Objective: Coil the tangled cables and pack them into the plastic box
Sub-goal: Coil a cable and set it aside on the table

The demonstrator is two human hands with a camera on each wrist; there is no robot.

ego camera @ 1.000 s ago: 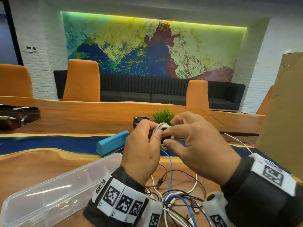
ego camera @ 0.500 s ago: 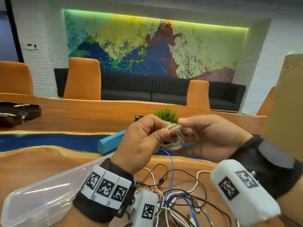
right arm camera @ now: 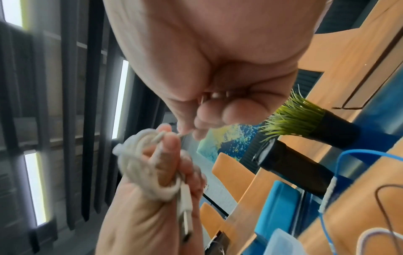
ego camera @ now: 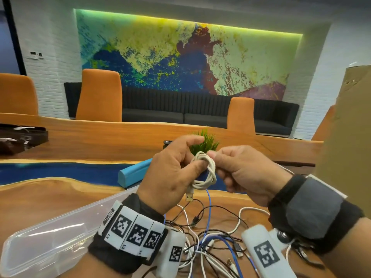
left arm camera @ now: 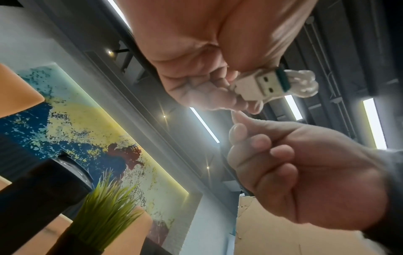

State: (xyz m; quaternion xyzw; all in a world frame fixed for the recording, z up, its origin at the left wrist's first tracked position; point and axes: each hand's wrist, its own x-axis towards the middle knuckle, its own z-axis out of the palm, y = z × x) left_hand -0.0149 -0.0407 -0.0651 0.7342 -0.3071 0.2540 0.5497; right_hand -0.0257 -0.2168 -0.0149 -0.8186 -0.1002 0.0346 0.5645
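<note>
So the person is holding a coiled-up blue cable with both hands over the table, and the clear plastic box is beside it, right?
Nearly right, but the colour is wrong. The coiled cable gripped by the left hand and pinched by the right hand is white, not blue, as the head view shows. The blue cable lies loose in the tangle below. The clear plastic box does sit beside it.

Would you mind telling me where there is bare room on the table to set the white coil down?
Bare wood lies left of the plastic box, and behind the blue case. Between the wrists the tangled cables crowd it.
</note>
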